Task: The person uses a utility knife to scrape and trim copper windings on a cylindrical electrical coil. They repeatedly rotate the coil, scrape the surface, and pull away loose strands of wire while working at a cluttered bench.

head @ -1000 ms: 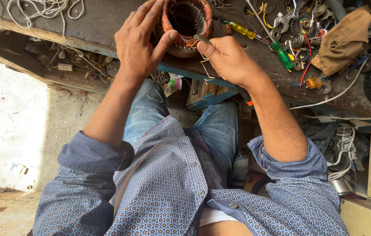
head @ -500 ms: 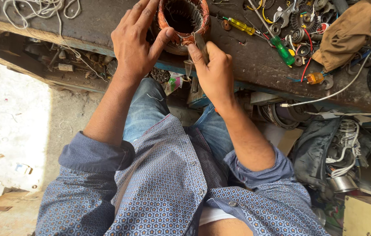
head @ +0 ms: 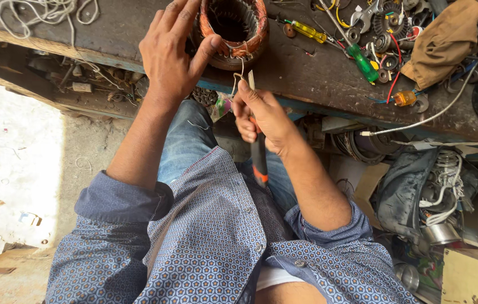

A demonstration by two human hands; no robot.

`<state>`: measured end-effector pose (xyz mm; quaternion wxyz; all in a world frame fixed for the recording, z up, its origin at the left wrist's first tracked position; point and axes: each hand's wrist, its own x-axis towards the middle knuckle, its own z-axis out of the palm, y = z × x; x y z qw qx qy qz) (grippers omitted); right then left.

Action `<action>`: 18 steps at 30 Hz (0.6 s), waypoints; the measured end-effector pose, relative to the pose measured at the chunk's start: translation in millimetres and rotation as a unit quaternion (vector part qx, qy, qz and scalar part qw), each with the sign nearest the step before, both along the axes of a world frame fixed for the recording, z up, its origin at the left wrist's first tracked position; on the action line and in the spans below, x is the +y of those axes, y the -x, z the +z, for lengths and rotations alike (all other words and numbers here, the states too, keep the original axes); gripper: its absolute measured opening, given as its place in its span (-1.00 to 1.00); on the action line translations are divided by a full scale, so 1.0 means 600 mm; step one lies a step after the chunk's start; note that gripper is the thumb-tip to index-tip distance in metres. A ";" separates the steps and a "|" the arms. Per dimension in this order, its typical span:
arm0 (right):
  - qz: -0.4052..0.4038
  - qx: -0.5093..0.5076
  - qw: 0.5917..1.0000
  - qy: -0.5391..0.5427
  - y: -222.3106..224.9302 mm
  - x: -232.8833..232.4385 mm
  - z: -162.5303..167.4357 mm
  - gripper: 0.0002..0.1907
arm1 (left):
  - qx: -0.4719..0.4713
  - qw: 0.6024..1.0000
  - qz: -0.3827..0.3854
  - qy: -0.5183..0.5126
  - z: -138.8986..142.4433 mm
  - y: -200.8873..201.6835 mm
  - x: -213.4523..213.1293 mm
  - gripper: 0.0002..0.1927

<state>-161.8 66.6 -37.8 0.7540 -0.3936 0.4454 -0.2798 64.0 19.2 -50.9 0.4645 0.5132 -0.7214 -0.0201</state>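
Observation:
A round motor stator (head: 233, 28) wound with copper coils stands on the dark workbench (head: 306, 73). My left hand (head: 174, 53) grips its left rim, thumb pressed on the front winding. My right hand (head: 261, 115) sits just below the bench edge, closed around a black-and-orange-handled tool (head: 258, 157) whose thin blade points up toward the stator. A pale thread (head: 239, 76) runs from the coil down to my right fingers.
A green-handled screwdriver (head: 362, 62) and a yellow one (head: 309, 31) lie on the bench among wires, gears and a brown cloth (head: 444, 39). White cord (head: 36, 11) is piled at the far left. Boxes, cables and metal parts crowd the floor at right.
My right hand has drawn back from the stator's rim toward me, down past the bench edge, taking the tool and thread with it. The left hand stays on the stator.

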 end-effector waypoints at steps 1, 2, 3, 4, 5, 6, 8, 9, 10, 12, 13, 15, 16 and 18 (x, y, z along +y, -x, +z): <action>0.005 -0.039 0.998 -0.046 -0.001 0.003 -0.005 -0.47 | 0.003 1.000 0.000 0.007 0.005 -0.001 0.001 -0.43; 0.013 -0.089 0.993 -0.080 -0.001 0.008 -0.014 -0.45 | 0.007 1.000 -0.002 0.013 0.010 -0.001 0.003 -0.45; 0.022 -0.137 0.984 -0.113 -0.002 0.013 -0.026 -0.44 | 0.012 1.000 -0.003 0.020 0.016 0.000 0.004 -0.47; 0.030 -0.185 0.971 -0.146 -0.001 0.018 -0.039 -0.42 | 0.003 0.999 -0.017 0.040 0.022 0.000 0.005 -0.49; 0.026 -0.207 0.964 -0.166 0.003 0.025 -0.054 -0.42 | -0.006 0.998 -0.031 0.060 0.028 0.000 0.007 -0.50; 0.022 -0.230 0.955 -0.188 0.009 0.037 -0.070 -0.42 | -0.014 0.996 -0.045 0.077 0.034 0.000 0.008 -0.51; -0.010 -0.261 0.945 -0.196 0.024 0.062 -0.100 -0.47 | -0.090 0.984 -0.089 0.129 0.044 0.009 0.006 -0.63; -0.037 -0.269 0.945 -0.182 0.033 0.074 -0.112 -0.51 | -0.127 0.973 -0.110 0.156 0.048 0.016 0.005 -0.68; -0.062 -0.278 0.944 -0.167 0.040 0.087 -0.119 -0.54 | -0.148 0.969 -0.126 0.156 0.051 0.021 0.005 -0.68; -0.056 -0.275 0.950 -0.138 0.057 0.117 -0.133 -0.59 | -0.193 0.958 -0.147 0.155 0.058 0.026 -0.002 -0.69; -0.052 -0.274 0.953 -0.121 0.062 0.128 -0.136 -0.60 | -0.215 0.952 -0.154 0.151 0.060 0.028 -0.007 -0.70; -0.068 -0.244 0.961 -0.110 0.066 0.155 -0.140 -0.53 | -0.254 0.946 -0.164 0.120 0.063 0.030 -0.014 -0.75; -0.078 -0.228 0.965 -0.104 0.067 0.164 -0.142 -0.48 | -0.241 0.947 -0.177 0.114 0.063 0.030 -0.017 -0.76; -0.102 -0.228 0.962 -0.110 0.065 0.176 -0.146 -0.45 | -0.224 0.949 -0.192 0.108 0.063 0.027 -0.024 -0.80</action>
